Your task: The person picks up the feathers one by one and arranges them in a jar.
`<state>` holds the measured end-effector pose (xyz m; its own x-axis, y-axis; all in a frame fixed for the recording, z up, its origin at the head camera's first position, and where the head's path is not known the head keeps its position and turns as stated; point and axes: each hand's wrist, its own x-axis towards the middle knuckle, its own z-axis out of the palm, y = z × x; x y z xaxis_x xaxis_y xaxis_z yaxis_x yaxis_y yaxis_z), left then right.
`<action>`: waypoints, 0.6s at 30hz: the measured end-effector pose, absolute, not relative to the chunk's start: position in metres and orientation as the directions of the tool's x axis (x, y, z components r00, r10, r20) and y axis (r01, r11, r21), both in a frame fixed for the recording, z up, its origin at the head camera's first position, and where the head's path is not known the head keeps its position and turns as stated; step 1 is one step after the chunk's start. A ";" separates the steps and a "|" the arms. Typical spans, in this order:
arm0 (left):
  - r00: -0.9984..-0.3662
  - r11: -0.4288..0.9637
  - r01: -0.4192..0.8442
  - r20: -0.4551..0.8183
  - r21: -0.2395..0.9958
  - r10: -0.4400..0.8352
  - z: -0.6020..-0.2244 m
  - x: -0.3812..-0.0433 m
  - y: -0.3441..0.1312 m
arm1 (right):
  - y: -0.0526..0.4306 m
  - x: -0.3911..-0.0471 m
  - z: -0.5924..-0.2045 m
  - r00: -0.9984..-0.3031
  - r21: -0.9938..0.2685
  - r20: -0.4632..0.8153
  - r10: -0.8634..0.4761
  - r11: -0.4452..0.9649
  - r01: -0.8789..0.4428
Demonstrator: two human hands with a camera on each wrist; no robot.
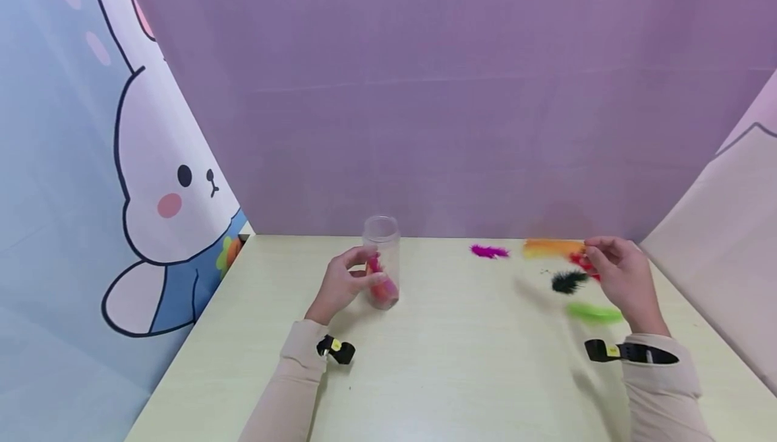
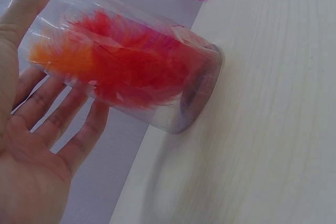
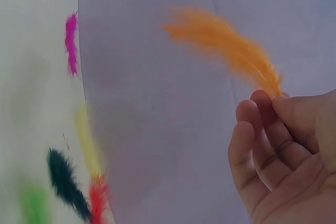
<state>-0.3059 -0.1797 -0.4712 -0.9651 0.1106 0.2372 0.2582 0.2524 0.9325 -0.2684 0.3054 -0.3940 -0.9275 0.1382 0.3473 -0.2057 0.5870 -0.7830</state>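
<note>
My left hand (image 1: 340, 283) holds a clear plastic jar (image 1: 392, 256) round its side, thumb on one side and fingers on the other. The jar tilts a little, its base low over the table. Red, orange and magenta feathers (image 2: 131, 69) lie bunched inside it, as the left wrist view shows. Over at the right, my right hand (image 1: 628, 283) pinches an orange feather (image 3: 226, 40) by its quill end between thumb and fingertips. The feather's soft end points left, raised above the table.
Loose on the pale table (image 1: 461, 361) lie a magenta feather (image 1: 488, 252), a yellow feather (image 3: 89, 142), a red feather (image 3: 98, 198), a dark green feather (image 1: 567, 283) and a bright green feather (image 1: 595, 313). A purple cloth (image 1: 461, 104) hangs along the back edge.
</note>
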 end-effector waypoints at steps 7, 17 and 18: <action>-0.971 0.262 0.235 0.215 0.936 0.105 -0.469 -0.305 -0.180 | 0.291 -0.270 -0.390 -0.931 -0.824 0.358 0.078 0.496 -0.275; -0.969 0.257 0.241 0.219 0.936 0.112 -0.469 -0.305 -0.182 | 0.259 -0.272 -0.383 -0.896 -0.794 0.445 0.010 0.467 -0.389; -0.969 0.258 0.240 0.218 0.936 0.114 -0.469 -0.305 -0.182 | 0.255 -0.272 -0.383 -0.894 -0.791 0.447 0.002 0.468 -0.394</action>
